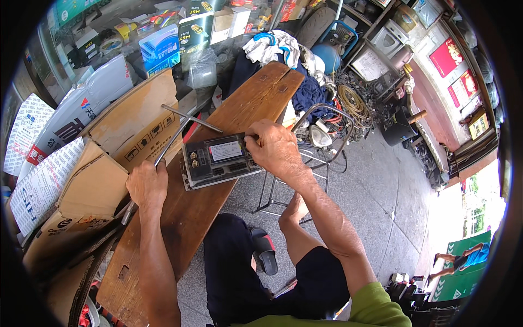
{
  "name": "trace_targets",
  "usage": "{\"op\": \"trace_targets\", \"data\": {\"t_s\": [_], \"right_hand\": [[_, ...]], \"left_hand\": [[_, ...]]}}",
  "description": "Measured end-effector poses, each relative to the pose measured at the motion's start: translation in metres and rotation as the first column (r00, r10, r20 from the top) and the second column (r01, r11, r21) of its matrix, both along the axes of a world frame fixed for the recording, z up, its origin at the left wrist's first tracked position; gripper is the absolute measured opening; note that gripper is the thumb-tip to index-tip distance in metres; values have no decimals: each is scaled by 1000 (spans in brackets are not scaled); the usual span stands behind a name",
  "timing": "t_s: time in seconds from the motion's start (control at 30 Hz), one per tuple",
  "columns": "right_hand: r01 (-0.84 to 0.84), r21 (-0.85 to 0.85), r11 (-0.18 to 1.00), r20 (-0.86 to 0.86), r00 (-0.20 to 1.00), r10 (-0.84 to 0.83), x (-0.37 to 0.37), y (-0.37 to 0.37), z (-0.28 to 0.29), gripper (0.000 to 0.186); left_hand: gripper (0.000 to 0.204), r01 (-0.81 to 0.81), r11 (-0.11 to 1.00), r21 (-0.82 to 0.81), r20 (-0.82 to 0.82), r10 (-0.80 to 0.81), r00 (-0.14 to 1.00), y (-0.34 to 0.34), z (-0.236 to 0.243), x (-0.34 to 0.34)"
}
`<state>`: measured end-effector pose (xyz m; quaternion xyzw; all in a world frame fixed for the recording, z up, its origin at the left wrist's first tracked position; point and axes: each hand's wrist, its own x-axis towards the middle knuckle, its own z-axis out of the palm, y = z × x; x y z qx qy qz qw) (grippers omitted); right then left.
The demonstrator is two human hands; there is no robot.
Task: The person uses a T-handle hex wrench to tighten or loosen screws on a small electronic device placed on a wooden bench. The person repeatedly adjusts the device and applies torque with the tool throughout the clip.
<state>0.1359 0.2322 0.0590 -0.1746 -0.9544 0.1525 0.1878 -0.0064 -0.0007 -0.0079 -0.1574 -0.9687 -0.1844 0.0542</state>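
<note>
Left hand on T-handled wrench, right hand on black unit

Left hand (148, 185): fingers curled round the steel shaft of a T-handled wrench (173, 138), crossbar toward the far end of the bench (180, 231), lower tip pointing back along the bench's left long edge. Right hand (277, 148): fingers bent over the right end of a black boxy unit (210, 167); cannot tell if they pinch anything there, tips partly hidden.

Unit lies flat, about midway along the bench, its right end jutting past the right long edge. Pale label (226, 151) on top, two brass-coloured terminals (194, 159) near its left end. Crossbar passes near the unit's far left corner, contact unclear.

Open cardboard box (133, 122) beside the bench's left long edge. Off the right edge: metal stool frame (322, 163); slipper (265, 252) on floor. Cloth heap (278, 46) behind the far end
</note>
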Motion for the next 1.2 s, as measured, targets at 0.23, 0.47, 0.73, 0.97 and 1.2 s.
{"op": "trace_targets", "data": {"t_s": [0.23, 0.47, 0.73, 0.97, 1.2], "right_hand": [[-27, 45, 999, 22, 999, 26, -1, -2, 1, 15], [1, -2, 1000, 34, 999, -1, -3, -1, -2, 15], [0, 36, 999, -38, 999, 1, -2, -4, -6, 14], [-1, 52, 999, -18, 1000, 2, -3, -5, -4, 13], [55, 40, 998, 14, 998, -56, -4, -7, 4, 19]], "left_hand": [[32, -2, 1000, 19, 7, 2, 1000, 1, 4, 2], [32, 16, 999, 29, -14, -16, 1000, 1, 4, 2], [36, 29, 999, 33, -85, -26, 996, 1, 0, 1], [38, 16, 1000, 17, -76, -14, 997, 0, -3, 0], [35, 22, 999, 37, -72, -19, 997, 1, -1, 1]]}}
